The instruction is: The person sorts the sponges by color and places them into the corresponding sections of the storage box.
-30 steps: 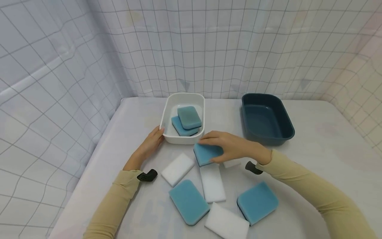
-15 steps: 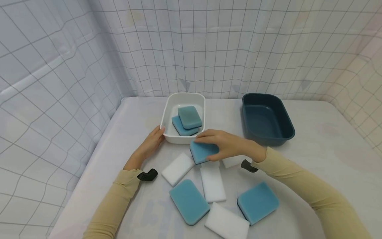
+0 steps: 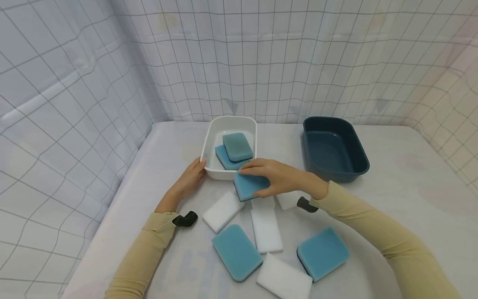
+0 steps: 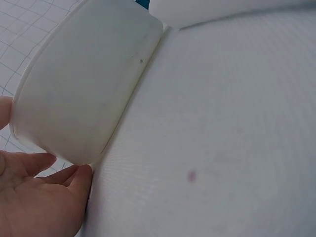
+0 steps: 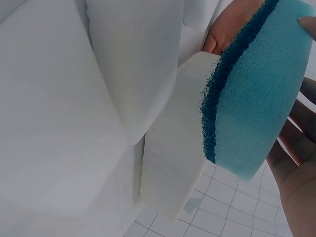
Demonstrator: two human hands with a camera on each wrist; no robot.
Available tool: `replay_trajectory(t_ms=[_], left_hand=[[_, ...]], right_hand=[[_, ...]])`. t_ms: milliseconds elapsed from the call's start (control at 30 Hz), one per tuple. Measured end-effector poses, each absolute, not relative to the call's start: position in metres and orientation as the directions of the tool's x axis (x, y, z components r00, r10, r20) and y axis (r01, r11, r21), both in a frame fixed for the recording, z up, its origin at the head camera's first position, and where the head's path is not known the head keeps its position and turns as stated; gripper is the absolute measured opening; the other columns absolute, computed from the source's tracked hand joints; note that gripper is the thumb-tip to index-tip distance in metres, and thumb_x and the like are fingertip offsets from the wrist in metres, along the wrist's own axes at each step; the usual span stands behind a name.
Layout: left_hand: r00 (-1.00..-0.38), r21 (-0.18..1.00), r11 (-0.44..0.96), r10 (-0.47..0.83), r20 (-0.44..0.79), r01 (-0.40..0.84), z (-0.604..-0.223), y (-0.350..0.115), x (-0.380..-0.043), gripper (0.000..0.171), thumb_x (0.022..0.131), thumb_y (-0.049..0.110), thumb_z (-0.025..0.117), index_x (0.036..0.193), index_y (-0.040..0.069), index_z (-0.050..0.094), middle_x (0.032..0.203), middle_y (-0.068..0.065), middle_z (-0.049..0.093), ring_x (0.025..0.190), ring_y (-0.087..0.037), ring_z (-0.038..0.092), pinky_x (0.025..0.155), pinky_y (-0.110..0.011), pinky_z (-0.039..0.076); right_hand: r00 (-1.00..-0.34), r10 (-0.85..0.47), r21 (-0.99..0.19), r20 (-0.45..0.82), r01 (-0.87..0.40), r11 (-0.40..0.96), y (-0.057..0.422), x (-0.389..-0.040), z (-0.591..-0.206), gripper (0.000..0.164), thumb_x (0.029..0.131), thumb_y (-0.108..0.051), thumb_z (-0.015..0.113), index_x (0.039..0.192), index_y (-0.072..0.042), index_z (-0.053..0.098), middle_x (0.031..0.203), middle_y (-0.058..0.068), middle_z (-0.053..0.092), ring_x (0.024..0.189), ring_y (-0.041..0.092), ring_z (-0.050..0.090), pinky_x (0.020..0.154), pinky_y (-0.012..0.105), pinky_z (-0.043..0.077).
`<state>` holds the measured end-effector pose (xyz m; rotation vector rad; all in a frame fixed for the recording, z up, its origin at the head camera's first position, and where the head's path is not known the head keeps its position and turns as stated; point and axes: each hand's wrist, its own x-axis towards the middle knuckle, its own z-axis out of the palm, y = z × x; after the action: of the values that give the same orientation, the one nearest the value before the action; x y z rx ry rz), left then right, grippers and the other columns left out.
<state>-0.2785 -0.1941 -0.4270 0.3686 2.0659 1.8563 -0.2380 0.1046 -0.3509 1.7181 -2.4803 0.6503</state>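
A blue scouring sponge [image 3: 249, 187] with a dark abrasive layer is held by my right hand [image 3: 278, 176], thumb on one side and fingers on the other. It hangs by the front wall of the white tub [image 3: 224, 175], and the right wrist view shows the sponge [image 5: 256, 94] tilted. Two blue sponges [image 3: 237, 146] lie inside that tub, one partly on the other. My left hand [image 3: 189, 180] holds the tub's front left corner. In the left wrist view, one digit of the left hand [image 4: 47, 192] is at the rim while other fingertips meet the wall near the base.
At the back right stands a dark blue tub [image 3: 332, 151]. In front lie two blue sponges, one at the centre [image 3: 237, 252] and another further right [image 3: 323, 253]. Several white sponges [image 3: 267, 230] lie among them, including one near the front edge [image 3: 284, 277]. Gridded curtains [image 3: 276, 62] enclose the table.
My right hand has carried the blue sponge a little left and up toward the white tub, uncovering more of the white sponges beneath. The left hand stays at the tub's corner.
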Motion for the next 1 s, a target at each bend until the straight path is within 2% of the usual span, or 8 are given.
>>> replay_trajectory(t_ms=[433, 1000], left_hand=[[-0.906, 0.994, 0.107, 0.416, -0.078, -0.036, -0.429, -0.195, -0.280, 0.057, 0.105, 0.029, 0.023, 0.152, 0.007, 0.000, 0.160, -0.008, 0.000, 0.149, -0.025, 0.003, 0.123, -0.044, 0.005], [-0.909, 0.992, 0.114, 0.407, -0.087, -0.044, -0.428, -0.195, -0.281, 0.058, 0.104, 0.031, 0.024, 0.152, 0.007, 0.000, 0.160, -0.009, 0.000, 0.148, -0.027, 0.002, 0.122, -0.045, 0.005]], right_hand=[[-0.388, -0.869, -0.315, 0.307, -0.903, 0.292, 0.101, -0.244, -0.349, 0.062, 0.079, -0.024, 0.074, 0.133, -0.002, 0.051, 0.134, 0.015, 0.053, 0.123, 0.027, 0.053, 0.099, 0.037, 0.050], [-0.440, -0.863, -0.310, 0.247, -0.880, 0.360, 0.077, -0.260, -0.337, 0.060, 0.083, -0.024, 0.070, 0.135, -0.002, 0.050, 0.136, 0.018, 0.051, 0.126, 0.030, 0.050, 0.102, 0.039, 0.048]])
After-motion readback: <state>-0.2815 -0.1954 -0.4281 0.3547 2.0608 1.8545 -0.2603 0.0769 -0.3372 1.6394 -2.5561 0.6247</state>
